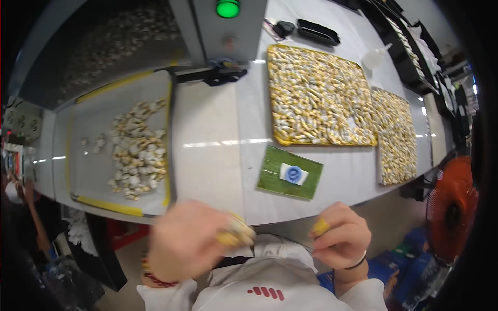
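Note:
My left hand [189, 236] is over the table's front edge, blurred by motion. Its fingers are bunched together, with yellow and whitish patches at the tips; what they grip cannot be made out. My right hand [342, 236] is held apart from it, fingers curled into a pinch, a yellow cover on one fingertip. Anything inside that pinch is too small to see. Nearest to my right hand lies a green rectangular pad [270, 179], bearing a white slip with a blue round thing [293, 174]. A heap of small white-and-yellow pieces [136, 150] lies left.
Two trays [280, 142] packed with similar pieces [321, 96] stand on the right. A grey machine [228, 39] with a green light [227, 8] rises behind. A black tray [318, 32] sits far back, an orange fan [451, 207] at right. Another person's arm [36, 212] shows far left.

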`<act>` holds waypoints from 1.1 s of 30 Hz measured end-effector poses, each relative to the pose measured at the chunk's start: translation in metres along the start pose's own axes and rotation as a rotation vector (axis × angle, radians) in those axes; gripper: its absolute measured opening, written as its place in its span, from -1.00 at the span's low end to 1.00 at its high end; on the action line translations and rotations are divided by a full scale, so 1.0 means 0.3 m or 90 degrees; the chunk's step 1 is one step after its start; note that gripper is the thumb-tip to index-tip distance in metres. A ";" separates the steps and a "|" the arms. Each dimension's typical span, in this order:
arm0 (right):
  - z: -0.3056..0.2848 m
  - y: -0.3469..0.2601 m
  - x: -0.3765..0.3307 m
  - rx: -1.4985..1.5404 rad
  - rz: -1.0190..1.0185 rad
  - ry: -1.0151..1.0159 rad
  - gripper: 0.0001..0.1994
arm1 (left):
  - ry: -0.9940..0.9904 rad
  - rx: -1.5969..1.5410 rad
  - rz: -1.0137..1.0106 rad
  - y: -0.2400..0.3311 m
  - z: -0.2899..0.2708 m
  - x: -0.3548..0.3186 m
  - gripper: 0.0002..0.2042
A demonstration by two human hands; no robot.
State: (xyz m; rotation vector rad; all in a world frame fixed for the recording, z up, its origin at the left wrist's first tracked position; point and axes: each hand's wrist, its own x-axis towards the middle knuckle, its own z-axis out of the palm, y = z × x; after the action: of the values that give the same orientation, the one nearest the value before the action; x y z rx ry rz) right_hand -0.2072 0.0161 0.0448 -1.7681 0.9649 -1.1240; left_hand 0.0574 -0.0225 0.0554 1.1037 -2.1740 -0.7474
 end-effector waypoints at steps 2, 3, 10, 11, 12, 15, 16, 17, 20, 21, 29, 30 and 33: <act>-0.017 0.017 -0.028 -0.004 0.013 0.025 -0.80 | 0.099 0.327 -0.112 -0.016 -0.120 0.017 -0.84; -0.025 0.015 -0.031 0.000 0.019 0.031 -0.81 | 0.096 0.392 -0.161 -0.038 -0.187 0.022 -0.81; -0.057 0.027 -0.061 -0.045 0.043 0.042 -0.84 | 0.138 0.451 -0.211 -0.414 -0.491 0.211 -0.65; -0.061 0.026 -0.064 -0.057 0.041 0.047 -0.84 | 0.164 0.485 -0.209 -0.516 -0.525 0.260 -0.64; -0.063 0.024 -0.066 -0.063 0.036 0.051 -0.84 | 0.189 0.525 -0.209 -0.613 -0.558 0.296 -0.62; -0.084 0.022 -0.087 -0.099 0.037 0.074 -0.84 | 0.150 0.578 -0.264 -0.828 -0.591 0.402 -0.62; -0.097 0.016 -0.097 -0.117 0.042 0.085 -0.84 | 0.106 0.592 -0.261 -0.919 -0.606 0.424 -0.62; -0.112 0.012 -0.108 -0.127 0.048 0.098 -0.84 | 0.061 0.607 -0.255 -0.996 -0.631 0.447 -0.61; -0.169 -0.004 -0.154 -0.174 0.073 0.145 -0.84 | -0.002 0.744 -0.278 -1.245 -0.698 0.436 -0.52; -0.190 -0.012 -0.164 -0.201 0.089 0.150 -0.85 | 0.079 0.743 -0.210 -1.257 -0.657 0.454 -0.56; -0.333 0.049 -0.051 -0.519 0.095 0.100 -0.89 | 0.255 0.324 -0.251 -1.158 -0.835 0.365 -0.61; -0.356 0.058 -0.021 -0.590 0.091 0.072 -0.87 | 0.292 0.153 -0.345 -1.136 -0.874 0.342 -0.61; -0.419 0.112 0.071 -0.648 0.127 0.042 -0.84 | 0.426 -0.341 -0.117 -0.953 -0.670 0.218 -0.59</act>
State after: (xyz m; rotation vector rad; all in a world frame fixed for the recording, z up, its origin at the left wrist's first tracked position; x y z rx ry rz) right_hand -0.3238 -0.0443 0.0554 -2.3105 1.9233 -0.5642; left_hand 0.3140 -0.2636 0.0069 1.0682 -1.2338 -0.8236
